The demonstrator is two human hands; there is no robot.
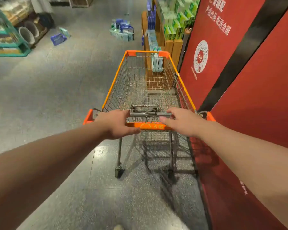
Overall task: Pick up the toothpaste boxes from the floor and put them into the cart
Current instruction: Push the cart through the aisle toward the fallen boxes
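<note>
Our hands on the cart, the boxes far ahead

On the speckled grey floor [73,180], our left hand [116,124] and right hand [181,122] hold the cart [114,77] handle [150,126], fingers together and curled over it. A red wall [256,80] stands just beside. The toothpaste boxes [122,29] lie piled far ahead near a wooden shelf [171,45].
</note>
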